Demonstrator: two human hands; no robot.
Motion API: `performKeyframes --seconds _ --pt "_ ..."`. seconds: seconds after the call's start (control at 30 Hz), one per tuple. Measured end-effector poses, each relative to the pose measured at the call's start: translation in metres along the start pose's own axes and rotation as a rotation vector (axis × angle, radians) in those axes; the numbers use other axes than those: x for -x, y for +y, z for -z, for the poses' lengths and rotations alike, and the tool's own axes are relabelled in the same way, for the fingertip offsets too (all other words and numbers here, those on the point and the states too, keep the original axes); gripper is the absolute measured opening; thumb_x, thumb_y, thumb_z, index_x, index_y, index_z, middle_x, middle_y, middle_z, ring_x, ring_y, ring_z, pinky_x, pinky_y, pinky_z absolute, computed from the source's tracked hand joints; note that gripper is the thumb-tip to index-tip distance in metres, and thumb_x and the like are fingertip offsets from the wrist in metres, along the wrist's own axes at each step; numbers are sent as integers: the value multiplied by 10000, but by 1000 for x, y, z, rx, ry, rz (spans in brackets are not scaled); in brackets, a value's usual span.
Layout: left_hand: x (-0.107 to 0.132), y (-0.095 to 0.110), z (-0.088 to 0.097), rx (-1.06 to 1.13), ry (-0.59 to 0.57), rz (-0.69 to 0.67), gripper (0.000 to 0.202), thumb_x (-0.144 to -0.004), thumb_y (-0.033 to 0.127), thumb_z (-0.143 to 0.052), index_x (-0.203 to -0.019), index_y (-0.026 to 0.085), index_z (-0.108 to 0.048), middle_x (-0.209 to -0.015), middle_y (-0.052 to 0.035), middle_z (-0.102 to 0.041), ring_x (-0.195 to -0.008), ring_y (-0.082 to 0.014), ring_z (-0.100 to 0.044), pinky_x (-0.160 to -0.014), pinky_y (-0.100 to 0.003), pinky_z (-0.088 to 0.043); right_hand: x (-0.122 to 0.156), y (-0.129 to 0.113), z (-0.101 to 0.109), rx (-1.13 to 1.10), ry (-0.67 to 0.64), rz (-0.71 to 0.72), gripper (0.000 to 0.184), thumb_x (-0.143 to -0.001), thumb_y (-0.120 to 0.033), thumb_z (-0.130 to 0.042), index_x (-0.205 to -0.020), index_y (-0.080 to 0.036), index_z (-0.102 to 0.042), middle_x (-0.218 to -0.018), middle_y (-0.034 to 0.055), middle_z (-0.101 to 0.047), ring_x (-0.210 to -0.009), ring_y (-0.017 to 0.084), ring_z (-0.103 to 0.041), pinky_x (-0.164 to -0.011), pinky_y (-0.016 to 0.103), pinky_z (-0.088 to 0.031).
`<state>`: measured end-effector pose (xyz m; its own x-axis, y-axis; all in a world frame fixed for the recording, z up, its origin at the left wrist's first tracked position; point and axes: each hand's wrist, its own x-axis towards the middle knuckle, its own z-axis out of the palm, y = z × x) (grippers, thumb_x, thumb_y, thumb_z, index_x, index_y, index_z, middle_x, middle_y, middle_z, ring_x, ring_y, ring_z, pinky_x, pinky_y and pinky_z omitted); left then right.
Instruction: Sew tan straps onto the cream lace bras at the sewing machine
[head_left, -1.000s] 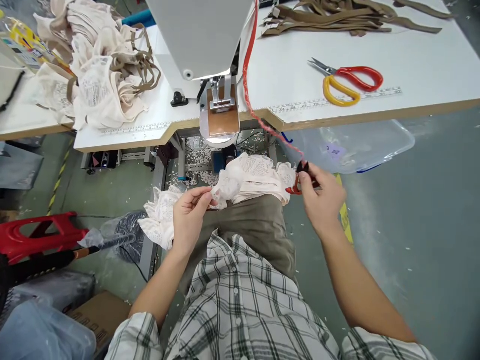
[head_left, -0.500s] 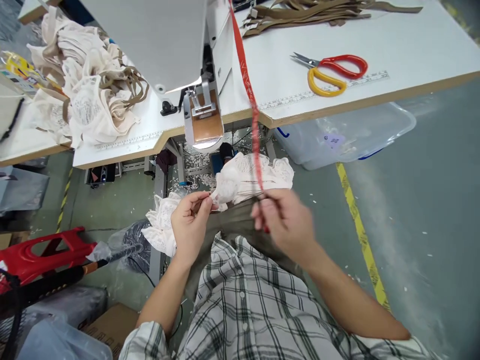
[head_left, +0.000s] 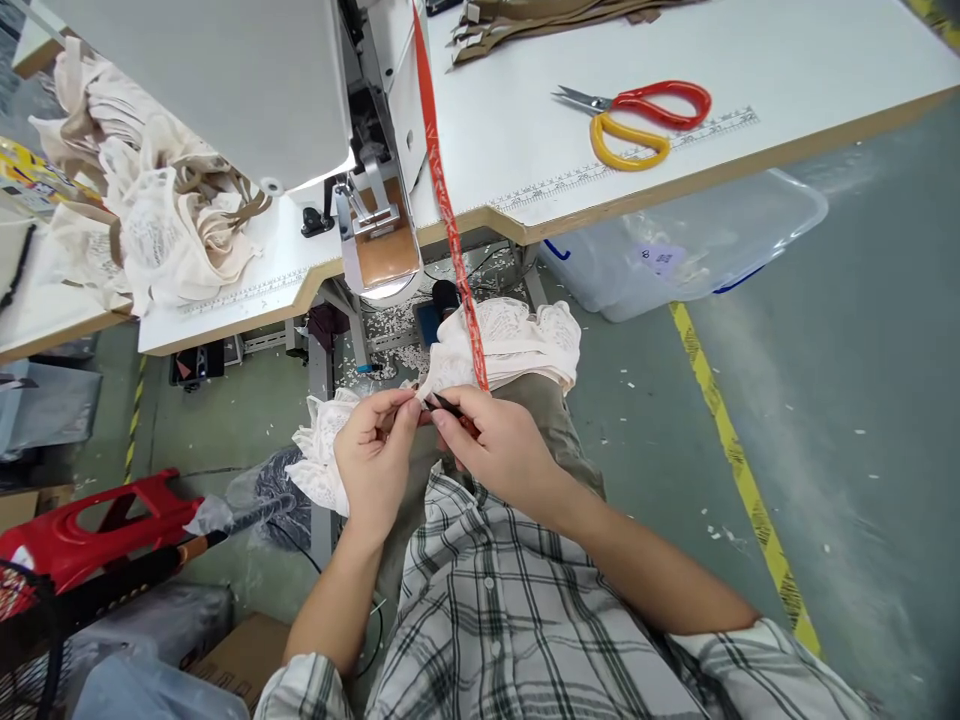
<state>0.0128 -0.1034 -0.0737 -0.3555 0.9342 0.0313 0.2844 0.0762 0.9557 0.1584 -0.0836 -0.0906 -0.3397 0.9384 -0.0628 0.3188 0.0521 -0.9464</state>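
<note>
A cream lace bra point(head_left: 510, 335) lies over my lap, several layers thick. My left hand point(head_left: 377, 450) pinches a narrow end of it between thumb and forefinger. Closed around a small dark pointed tool point(head_left: 448, 404), my right hand point(head_left: 501, 440) is right beside the left fingertips. The tool's tip points at the pinched end; most of it is hidden in the fingers, so I cannot tell its exact kind. A red printed ribbon point(head_left: 448, 205) runs from above down to my right hand. More cream lace pieces point(head_left: 322, 445) hang left of my left wrist.
Ahead stands a sewing machine point(head_left: 381, 245) in the white table point(head_left: 517, 130). Red-and-yellow scissors point(head_left: 634, 125) and brown straps point(head_left: 525, 25) lie on its right, a heap of bras point(head_left: 161, 225) on its left. A clear plastic bin point(head_left: 675, 250) sits below the right edge.
My right hand has moved left with the dark tool, up to my left fingertips; the ribbon's lower end moved along. My left hand keeps its pinch. The view has shifted slightly.
</note>
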Motion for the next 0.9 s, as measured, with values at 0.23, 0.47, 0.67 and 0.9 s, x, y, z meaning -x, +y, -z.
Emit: performKeyframes --seconds 0.23,0.47,0.67,0.9 --pt "2 -11 1 -169 3 -146 110 -853 272 -716 -938 204 -738 -838 -10 -748 -727 -127 -712 -706 -228 -582 -5 -2 4 47 -42 -39 161 -958 -286 -486 -899 -213 -617 -720 -5 -670 -634 143 -601 -586 258 -380" --pt "9 -24 -1 -108 -11 -73 114 -848 275 -727 -942 212 -741 -844 -11 -750 -736 -128 -714 -715 -230 -586 -4 2 1 -4 3 -36 144 -947 -279 -509 -865 -204 -600 -636 -22 -601 -556 116 -528 -561 252 -369" --pt "14 -41 0 170 -93 224 111 -828 279 -748 -895 198 -715 -763 6 -743 -703 -142 -742 -687 -225 -593 -2 -4 26 -434 322 -71 122 -962 -359 -504 -975 -241 -531 -639 -65 -526 -423 79 -420 -425 222 -335" --pt "17 -32 0 125 -49 163 135 -851 294 -724 -939 192 -708 -830 -17 -760 -761 -161 -751 -750 -269 -613 -6 13 5 263 93 207 121 -903 -194 -572 -787 -173 -600 -774 24 -614 -712 137 -566 -628 260 -398"
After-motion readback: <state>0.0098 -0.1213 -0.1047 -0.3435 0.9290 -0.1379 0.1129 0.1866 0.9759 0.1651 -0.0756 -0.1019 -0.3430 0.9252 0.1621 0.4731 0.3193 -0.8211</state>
